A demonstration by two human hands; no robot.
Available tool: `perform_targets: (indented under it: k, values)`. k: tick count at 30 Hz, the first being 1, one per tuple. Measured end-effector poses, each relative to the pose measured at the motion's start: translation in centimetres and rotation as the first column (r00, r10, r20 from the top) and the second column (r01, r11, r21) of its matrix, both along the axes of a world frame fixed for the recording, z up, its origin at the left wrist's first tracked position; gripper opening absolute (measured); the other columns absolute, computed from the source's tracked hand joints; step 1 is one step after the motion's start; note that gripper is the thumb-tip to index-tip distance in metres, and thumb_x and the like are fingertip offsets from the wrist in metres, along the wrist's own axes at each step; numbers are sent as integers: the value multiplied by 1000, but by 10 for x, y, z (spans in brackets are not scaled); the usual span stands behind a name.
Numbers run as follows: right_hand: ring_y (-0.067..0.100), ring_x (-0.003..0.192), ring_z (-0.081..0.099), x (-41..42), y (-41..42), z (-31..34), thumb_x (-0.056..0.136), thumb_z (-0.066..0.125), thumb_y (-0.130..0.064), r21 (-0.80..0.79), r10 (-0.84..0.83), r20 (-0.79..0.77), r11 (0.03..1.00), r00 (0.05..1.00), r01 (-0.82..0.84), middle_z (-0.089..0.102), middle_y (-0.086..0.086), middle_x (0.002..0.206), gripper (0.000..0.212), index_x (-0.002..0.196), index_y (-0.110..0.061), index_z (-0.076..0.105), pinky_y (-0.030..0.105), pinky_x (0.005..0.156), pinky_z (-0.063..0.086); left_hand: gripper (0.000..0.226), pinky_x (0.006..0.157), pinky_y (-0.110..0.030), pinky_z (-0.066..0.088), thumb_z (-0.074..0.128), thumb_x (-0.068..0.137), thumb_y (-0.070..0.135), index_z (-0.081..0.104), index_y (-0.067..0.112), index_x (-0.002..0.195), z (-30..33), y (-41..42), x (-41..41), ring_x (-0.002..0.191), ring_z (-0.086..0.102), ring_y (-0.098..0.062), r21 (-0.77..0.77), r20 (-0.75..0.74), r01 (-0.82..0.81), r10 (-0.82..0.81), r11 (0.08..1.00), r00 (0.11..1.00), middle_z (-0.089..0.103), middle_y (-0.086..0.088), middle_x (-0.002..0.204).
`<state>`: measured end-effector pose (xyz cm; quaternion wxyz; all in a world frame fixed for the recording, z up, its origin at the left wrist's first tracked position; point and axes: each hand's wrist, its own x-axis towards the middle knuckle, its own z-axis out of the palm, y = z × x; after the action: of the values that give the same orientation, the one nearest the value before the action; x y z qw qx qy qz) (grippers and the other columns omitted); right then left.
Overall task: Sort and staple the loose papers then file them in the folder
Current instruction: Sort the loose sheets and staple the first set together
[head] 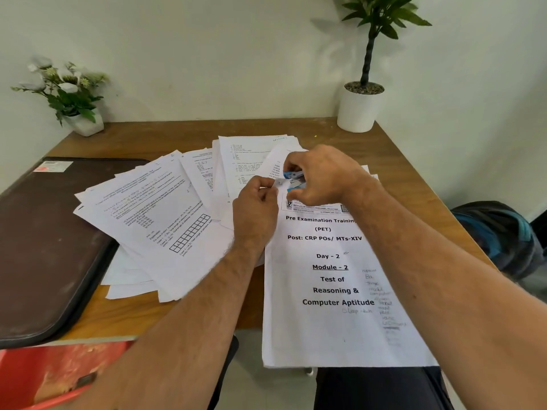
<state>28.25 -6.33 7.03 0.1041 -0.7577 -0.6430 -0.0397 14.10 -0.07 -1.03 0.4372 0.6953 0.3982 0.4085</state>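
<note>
A stack of papers (334, 291) with a cover page reading "Pre Examination Training" lies at the table's near right, its lower edge hanging past the table edge. My left hand (256, 208) pinches its top left corner. My right hand (322, 176) grips a small blue stapler (294, 180) at that same corner. Loose printed sheets (159, 214) fan out across the middle of the table. A dark brown folder (47, 241) lies flat at the left.
A white pot with white flowers (71, 96) stands at the back left. A potted green plant (362, 108) stands at the back right. A red object (56, 374) lies at the near left below the folder. A dark bag (500, 235) sits right of the wooden table (148, 137).
</note>
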Motion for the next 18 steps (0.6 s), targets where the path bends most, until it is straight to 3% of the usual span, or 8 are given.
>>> perform_targets:
  k: [3,8,14,18]
  values:
    - [23,89,63,-5,4,0,71,71,-49,-17,31,72,999,997,-29,72,-6,95,45,110,-28,67,31,75,51,7,54,-26,37,63,98,23,66,17,95,-2,2,1,50,45,-5,4,8,9,-9,1000,1000,56,15,51]
    - [18,100,64,-8,9,2,72,73,-47,-36,52,89,998,995,-49,72,-9,106,46,115,-32,68,35,83,54,5,52,-14,33,62,98,17,64,16,93,-3,2,2,52,48,-1,48,-15,34,-33,998,999,56,13,58]
    - [15,103,65,-5,11,5,71,74,-44,-53,55,30,997,998,-54,73,-13,108,45,115,-34,70,35,87,54,6,57,-18,38,61,97,15,63,15,92,-7,2,3,60,51,-4,22,-27,13,-12,1000,1000,62,10,68]
    - [15,102,66,-6,12,9,74,74,-39,-40,86,40,996,995,-85,74,-12,107,40,113,-32,72,33,90,50,5,57,-13,37,60,97,15,63,14,95,-5,3,2,67,55,-9,30,-34,1,0,1000,999,67,6,75]
